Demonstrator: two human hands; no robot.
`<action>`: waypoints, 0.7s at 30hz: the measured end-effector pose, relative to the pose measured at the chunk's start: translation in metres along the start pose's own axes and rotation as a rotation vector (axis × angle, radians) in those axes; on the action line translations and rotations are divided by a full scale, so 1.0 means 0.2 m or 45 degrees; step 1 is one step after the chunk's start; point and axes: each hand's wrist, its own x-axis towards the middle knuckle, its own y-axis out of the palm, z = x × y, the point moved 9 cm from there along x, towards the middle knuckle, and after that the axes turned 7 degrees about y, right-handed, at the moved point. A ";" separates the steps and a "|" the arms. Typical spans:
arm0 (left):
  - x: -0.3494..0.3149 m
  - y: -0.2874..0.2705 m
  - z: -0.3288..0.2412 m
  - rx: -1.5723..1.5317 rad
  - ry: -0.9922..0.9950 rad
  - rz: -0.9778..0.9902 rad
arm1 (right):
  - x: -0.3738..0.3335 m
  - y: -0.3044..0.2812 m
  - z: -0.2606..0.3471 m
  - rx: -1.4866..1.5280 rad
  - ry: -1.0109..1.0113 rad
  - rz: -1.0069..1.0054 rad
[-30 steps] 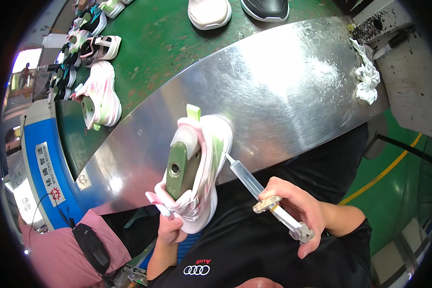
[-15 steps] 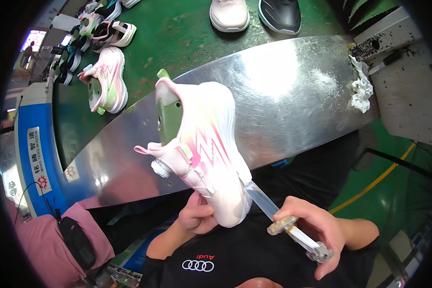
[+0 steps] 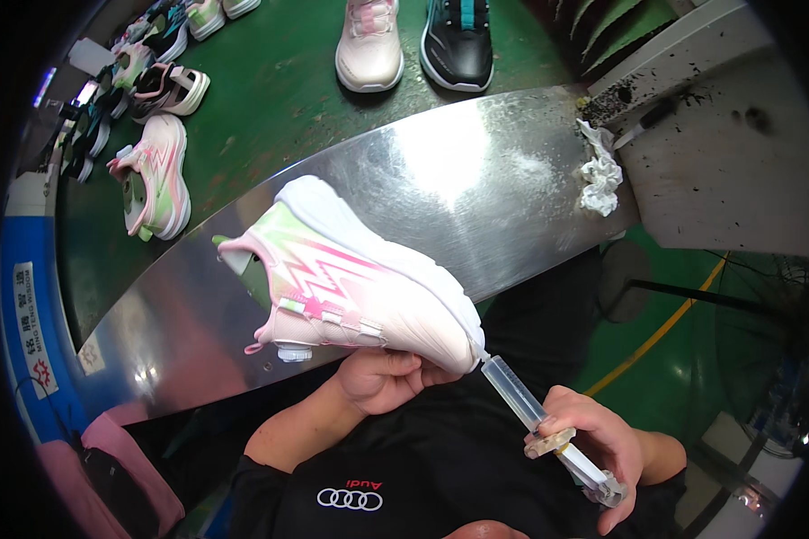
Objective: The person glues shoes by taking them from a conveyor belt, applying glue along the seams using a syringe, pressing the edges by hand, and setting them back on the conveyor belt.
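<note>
A white and pink shoe [image 3: 360, 278] with green at its collar lies on its side in the air, sole edge turned up and away from me. Its toe points to the right. My left hand [image 3: 382, 377] grips it from beneath near the forefoot; some fingers are hidden under the shoe. In my right hand [image 3: 598, 440] is a clear syringe [image 3: 512, 393] with a white plunger, wrapped in grubby material at flange and plunger end. The syringe tip meets the edge where sole and upper join at the toe.
A metal plate [image 3: 548, 225] edges the green belt [image 3: 270, 108]. More shoes [image 3: 157, 175] stand at the left, with a pale shoe [image 3: 369, 54] and a black shoe [image 3: 458, 49] at the far side. Crumpled white tissue [image 3: 600, 171] and a brush-like tool [image 3: 647, 121] lie at the right.
The shoe has rolled and turned so its side and sole edge face up, toe swinging right. The syringe tip has followed along to the toe. The view has shifted.
</note>
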 end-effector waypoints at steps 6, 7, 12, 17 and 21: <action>0.10 -0.02 -0.02 0.017 0.021 -0.097 | -0.04 -0.04 0.04 -0.089 -0.162 -0.105; 0.11 -0.02 -0.02 0.017 0.022 -0.101 | -0.04 -0.05 0.04 -0.094 -0.161 -0.109; 0.15 -0.02 -0.03 0.048 0.062 -0.124 | -0.04 -0.04 0.04 -0.254 -0.211 -0.091; 0.18 -0.05 -0.01 0.086 0.014 -0.187 | -0.03 -0.04 0.03 -0.387 -0.216 -0.105; 0.20 -0.04 -0.02 0.084 0.069 -0.186 | -0.03 -0.02 0.04 -0.526 -0.268 -0.101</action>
